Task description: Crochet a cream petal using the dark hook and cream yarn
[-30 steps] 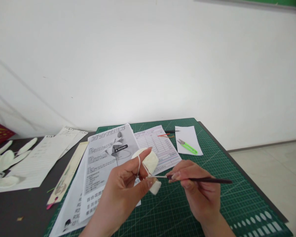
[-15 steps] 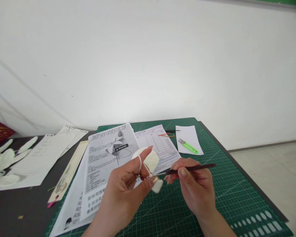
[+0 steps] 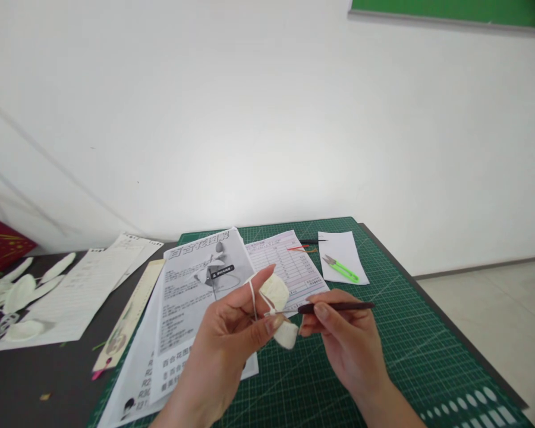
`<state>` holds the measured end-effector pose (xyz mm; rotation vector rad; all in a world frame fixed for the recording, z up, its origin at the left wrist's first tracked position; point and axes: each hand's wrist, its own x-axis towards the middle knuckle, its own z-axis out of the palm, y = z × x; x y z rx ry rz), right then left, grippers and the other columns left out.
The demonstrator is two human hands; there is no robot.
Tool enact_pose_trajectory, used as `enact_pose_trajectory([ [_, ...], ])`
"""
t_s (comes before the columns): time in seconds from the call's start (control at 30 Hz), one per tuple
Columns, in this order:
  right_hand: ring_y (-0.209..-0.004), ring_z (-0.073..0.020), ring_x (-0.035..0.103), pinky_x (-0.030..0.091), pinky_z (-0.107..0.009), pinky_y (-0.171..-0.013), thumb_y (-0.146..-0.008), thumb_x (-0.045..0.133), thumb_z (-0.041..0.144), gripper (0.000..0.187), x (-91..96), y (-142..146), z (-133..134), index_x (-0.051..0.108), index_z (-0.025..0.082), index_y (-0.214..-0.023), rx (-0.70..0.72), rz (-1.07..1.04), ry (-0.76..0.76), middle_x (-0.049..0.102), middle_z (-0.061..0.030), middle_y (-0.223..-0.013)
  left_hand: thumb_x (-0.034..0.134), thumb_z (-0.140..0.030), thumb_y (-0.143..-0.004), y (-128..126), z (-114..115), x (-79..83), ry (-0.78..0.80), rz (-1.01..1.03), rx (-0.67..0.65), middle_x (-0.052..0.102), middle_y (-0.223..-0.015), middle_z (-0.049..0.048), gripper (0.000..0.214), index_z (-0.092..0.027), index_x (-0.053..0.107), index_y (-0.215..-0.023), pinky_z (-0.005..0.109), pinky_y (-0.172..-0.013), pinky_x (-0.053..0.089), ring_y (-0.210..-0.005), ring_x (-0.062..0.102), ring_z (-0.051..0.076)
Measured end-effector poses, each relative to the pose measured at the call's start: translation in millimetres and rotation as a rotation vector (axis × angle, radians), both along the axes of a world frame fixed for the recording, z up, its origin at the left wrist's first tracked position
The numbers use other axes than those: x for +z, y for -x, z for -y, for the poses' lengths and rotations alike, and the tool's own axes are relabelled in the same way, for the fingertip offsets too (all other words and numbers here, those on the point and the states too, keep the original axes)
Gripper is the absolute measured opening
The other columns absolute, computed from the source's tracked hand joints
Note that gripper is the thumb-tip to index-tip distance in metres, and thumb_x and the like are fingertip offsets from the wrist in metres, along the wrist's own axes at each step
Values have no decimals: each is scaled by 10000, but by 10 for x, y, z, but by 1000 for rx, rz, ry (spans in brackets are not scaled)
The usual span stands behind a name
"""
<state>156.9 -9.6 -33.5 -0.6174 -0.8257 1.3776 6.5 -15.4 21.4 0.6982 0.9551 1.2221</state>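
Observation:
My left hand (image 3: 229, 342) is raised over the green cutting mat (image 3: 383, 356), pinching a small white crocheted piece (image 3: 280, 312) between thumb and fingers. White yarn (image 3: 252, 299) loops over its forefinger. My right hand (image 3: 339, 342) is closed on a dark-handled crochet hook (image 3: 334, 307). The hook's metal tip reaches left into the white piece beside my left thumb. Both hands are close together, just above the printed instruction sheet (image 3: 196, 297).
Green thread snips (image 3: 341, 268) lie on a white paper slip at the mat's far side, near a pink form (image 3: 289, 264). Lined papers (image 3: 71, 291) and white petal pieces (image 3: 20, 294) sit left on the dark table. A white wall rises behind; floor lies right.
My right hand has turned the hook, pulled it closer and angled its tip into the white piece. The left hand has held its grip and risen slightly.

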Motion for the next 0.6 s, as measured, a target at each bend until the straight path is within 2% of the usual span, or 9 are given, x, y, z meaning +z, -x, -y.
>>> enact_pose_trajectory([
  [0.07,-540,-155,702,608,-249,-524,-765,727,199,70,-1,25,5,757,193,-828,-32,-29,19,749,-33,-656,815,-165,-613,-19,-2,-35,-15,5,29,657,-693,-17,492,-250,715,-1088,250,-796,470,-736,623,133],
  [0.2,-660,-168,727,615,-257,-622,-767,720,165,117,-34,56,21,762,218,-863,-80,-9,-125,766,-39,-791,816,-182,-635,-36,2,-132,-122,-148,194,609,-669,-28,512,-269,697,-1126,260,-847,433,-758,603,140],
  [0.27,-676,-166,727,613,-254,-636,-777,711,164,124,-54,60,24,763,227,-871,-80,9,-158,764,-33,-793,815,-175,-638,-38,5,-158,-143,-174,227,602,-660,-32,521,-273,692,-1135,248,-848,422,-748,592,133],
  [0.43,-605,-182,721,622,-293,-582,-753,739,216,88,-42,97,22,762,212,-837,-118,-19,-50,763,-39,-744,810,-137,-634,-73,8,-168,-94,-15,198,610,-641,-52,562,-293,673,-1156,204,-791,460,-697,596,95],
  [0.6,-556,-165,701,607,-270,-556,-735,755,233,72,-13,173,31,759,195,-796,-137,-69,33,753,-36,-667,805,-121,-626,-156,22,-190,-101,40,304,615,-627,-57,566,-260,671,-1157,178,-690,506,-629,600,80],
])
